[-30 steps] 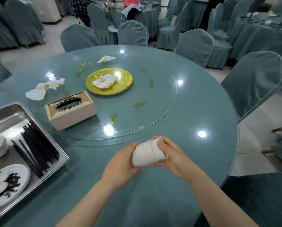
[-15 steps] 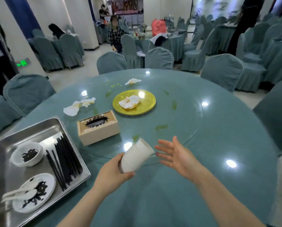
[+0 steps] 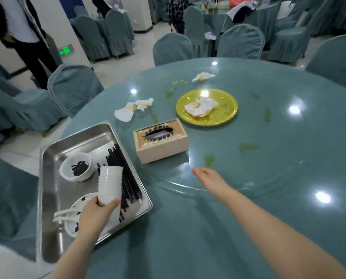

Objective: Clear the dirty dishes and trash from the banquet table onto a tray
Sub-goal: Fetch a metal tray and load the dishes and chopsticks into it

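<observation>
The left hand grasps the base of a nested stack of white ribbed cups, fingers curled round its lower end. The stack stands nearly upright, rims topmost, over the rectangular stainless-steel tray at 8 o'clock on the round teal bench. Whether the stack touches the tray floor cannot be told. In the tray lie a white bowl holding dark scraps, a bundle of black chopsticks and a soiled white plate with white spoons. The tray's near right corner sits close to the bench edge. The right hand is released, fingers extended, above the rim of the glass turntable at 6 o'clock. On the turntable stand a beige tissue box at 9 o'clock and a gold round plate carrying a crumpled white napkin at 12 o'clock. More crumpled white napkins lie at 10 o'clock. Green smears mark the glass. Open surface extends right of the plate.
</observation>
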{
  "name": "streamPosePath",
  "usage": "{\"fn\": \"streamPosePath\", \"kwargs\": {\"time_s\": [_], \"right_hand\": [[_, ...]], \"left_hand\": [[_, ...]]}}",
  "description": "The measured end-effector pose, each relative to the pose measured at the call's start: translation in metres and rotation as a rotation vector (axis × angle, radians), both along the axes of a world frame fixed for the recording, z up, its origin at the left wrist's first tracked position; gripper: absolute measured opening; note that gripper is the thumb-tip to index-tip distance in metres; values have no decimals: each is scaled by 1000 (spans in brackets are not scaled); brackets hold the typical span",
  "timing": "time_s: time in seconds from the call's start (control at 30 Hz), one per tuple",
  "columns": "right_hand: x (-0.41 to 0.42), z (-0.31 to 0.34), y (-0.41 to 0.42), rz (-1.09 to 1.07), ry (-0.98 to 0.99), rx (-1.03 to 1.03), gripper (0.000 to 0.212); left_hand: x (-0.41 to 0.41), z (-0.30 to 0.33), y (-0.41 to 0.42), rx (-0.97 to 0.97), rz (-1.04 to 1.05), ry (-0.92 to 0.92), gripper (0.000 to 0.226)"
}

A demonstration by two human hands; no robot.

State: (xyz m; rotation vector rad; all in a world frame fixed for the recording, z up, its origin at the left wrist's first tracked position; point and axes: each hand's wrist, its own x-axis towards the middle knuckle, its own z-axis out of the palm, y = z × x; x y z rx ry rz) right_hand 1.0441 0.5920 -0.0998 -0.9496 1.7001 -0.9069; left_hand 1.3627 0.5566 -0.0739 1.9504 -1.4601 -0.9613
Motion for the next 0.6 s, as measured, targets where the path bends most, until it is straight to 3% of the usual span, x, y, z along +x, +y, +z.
{"fn": "streamPosePath", "kwargs": {"time_s": [0.27, 0.4, 0.6], "right_hand": [[8, -59, -28, 348, 584, 5, 47], [5, -79, -19, 403, 682, -36, 60], [-31, -81, 1, 431, 745, 14, 57]], "left_hand": [[11, -27, -58, 228, 115, 181, 40], [10, -42, -61, 192, 195, 141, 68], [-6, -36, -48, 31, 171, 56, 50]]}}
